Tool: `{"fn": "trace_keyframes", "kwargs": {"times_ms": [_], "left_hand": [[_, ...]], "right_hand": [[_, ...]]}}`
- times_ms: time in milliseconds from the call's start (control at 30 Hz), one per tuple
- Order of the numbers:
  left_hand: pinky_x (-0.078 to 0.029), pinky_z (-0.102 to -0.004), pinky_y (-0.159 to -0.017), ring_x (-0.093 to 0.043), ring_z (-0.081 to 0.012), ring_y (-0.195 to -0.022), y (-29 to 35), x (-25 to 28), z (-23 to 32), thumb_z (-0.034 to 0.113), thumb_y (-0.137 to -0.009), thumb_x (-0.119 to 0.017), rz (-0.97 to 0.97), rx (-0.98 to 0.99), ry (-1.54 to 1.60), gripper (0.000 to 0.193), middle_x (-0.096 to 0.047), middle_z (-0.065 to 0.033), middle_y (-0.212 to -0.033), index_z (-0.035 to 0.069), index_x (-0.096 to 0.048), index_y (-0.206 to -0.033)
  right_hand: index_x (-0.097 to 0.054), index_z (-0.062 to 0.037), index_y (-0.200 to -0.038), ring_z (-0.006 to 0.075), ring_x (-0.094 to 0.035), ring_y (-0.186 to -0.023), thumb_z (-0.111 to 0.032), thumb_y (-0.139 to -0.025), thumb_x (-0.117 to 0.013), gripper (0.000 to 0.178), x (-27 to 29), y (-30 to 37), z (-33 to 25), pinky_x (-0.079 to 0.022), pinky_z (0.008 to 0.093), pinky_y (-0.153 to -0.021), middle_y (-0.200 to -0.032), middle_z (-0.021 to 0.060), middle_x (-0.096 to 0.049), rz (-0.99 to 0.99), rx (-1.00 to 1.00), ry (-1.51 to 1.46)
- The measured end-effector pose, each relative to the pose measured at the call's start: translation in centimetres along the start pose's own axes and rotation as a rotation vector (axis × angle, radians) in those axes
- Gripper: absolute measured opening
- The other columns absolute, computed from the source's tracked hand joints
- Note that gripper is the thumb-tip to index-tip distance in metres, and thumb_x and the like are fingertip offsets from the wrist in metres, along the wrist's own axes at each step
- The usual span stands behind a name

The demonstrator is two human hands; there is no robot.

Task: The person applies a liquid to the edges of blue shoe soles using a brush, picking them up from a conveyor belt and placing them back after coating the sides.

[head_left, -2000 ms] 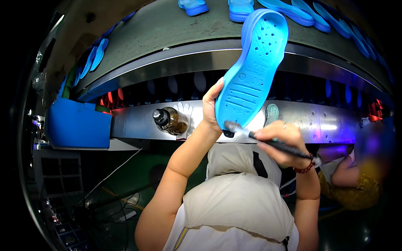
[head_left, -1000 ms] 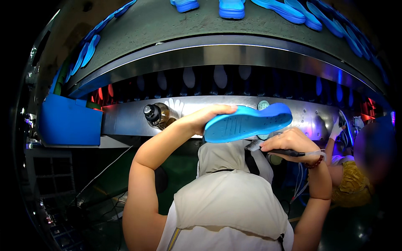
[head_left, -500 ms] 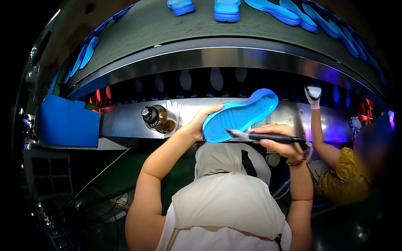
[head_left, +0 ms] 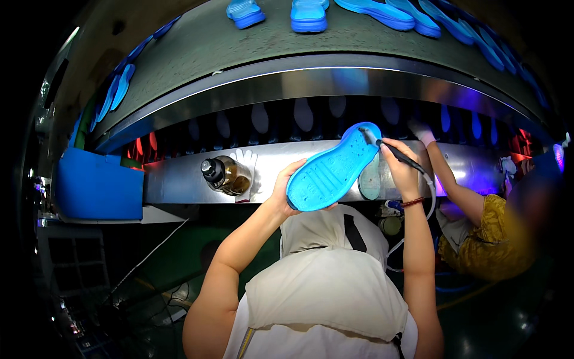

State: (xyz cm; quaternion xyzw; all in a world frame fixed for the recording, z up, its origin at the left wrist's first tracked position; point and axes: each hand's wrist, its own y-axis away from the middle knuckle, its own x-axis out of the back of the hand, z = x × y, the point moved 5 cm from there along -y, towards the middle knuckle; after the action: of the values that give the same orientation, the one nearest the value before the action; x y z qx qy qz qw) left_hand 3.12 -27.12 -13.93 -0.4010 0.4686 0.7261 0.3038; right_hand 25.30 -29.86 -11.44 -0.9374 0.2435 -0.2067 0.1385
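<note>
Gripping a blue shoe sole (head_left: 333,169), left hand (head_left: 282,186); right hand (head_left: 399,169) clasps a black tool (head_left: 399,157).

Both bare forearms rise from the lower edge, on either side of the chest. The left arm bends at the elbow and angles up to the right, and the left hand (head_left: 286,186) is cupped with its fingers curled around the heel end of a sole (head_left: 333,167), thumb on the near edge. The right arm runs nearly straight up, a bead band at the wrist, and the right hand (head_left: 399,170) pinches a thin tool (head_left: 391,149) between thumb and fingers, its tip at the sole's toe.
</note>
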Motion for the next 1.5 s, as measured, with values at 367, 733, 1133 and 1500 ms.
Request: {"fn": "trace_keyframes", "kwargs": {"times_ms": [367,733,1133,1500], "left_hand": [[-0.049,-0.0530,-0.074,-0.055,-0.0339,-0.101,1.4,3.1,1.9,0.043,-0.086,-0.040,0.110,-0.156,-0.200,0.056,-0.048,-0.0179,-0.121,0.006,-0.039,-0.127],[-0.037,-0.0578,-0.091,-0.041,-0.0420,-0.116,13.4,-2.6,26.0,0.049,-0.086,-0.031,-0.564,-0.992,-0.168,0.069,-0.036,-0.0229,-0.130,-0.001,-0.025,-0.134],[-0.039,-0.0366,-0.092,-0.046,-0.0243,-0.112,-2.0,-7.4,39.2,0.031,-0.081,-0.056,0.827,-1.711,-1.391,0.053,-0.045,-0.0125,-0.124,0.006,-0.040,-0.125],[-0.036,-0.0373,-0.092,-0.048,-0.0288,-0.101,0.2,-8.8,29.4,0.023,-0.077,-0.064,0.846,-1.509,-1.918,0.032,-0.053,-0.0140,-0.104,0.003,-0.055,-0.101]], "right_hand": [[-0.065,0.0008,-0.089,0.0161,-0.058,-0.064,-0.016,-0.083,-0.057,0.020,-5.2,4.8,-5.9,-0.044,0.0264,-0.059,-0.077,0.0114,-0.065,-0.585,-0.001,-0.308],[-0.059,0.0035,-0.097,0.0109,-0.053,-0.074,-0.026,-0.092,-0.042,0.035,-1.4,3.3,-1.2,-0.040,0.0225,-0.063,-0.090,0.0113,-0.062,-0.219,-0.515,-0.862],[-0.055,0.0037,-0.102,0.0125,-0.057,-0.075,0.002,-0.077,-0.059,0.025,-2.1,4.8,1.0,-0.046,0.0199,-0.065,-0.102,0.0155,-0.060,-0.090,-0.623,-0.868],[-0.055,0.0058,-0.099,0.0211,-0.059,-0.087,-0.001,-0.078,-0.058,0.022,1.8,5.9,3.3,-0.047,0.0276,-0.076,-0.097,0.0166,-0.060,0.082,-0.654,-0.859]]}}
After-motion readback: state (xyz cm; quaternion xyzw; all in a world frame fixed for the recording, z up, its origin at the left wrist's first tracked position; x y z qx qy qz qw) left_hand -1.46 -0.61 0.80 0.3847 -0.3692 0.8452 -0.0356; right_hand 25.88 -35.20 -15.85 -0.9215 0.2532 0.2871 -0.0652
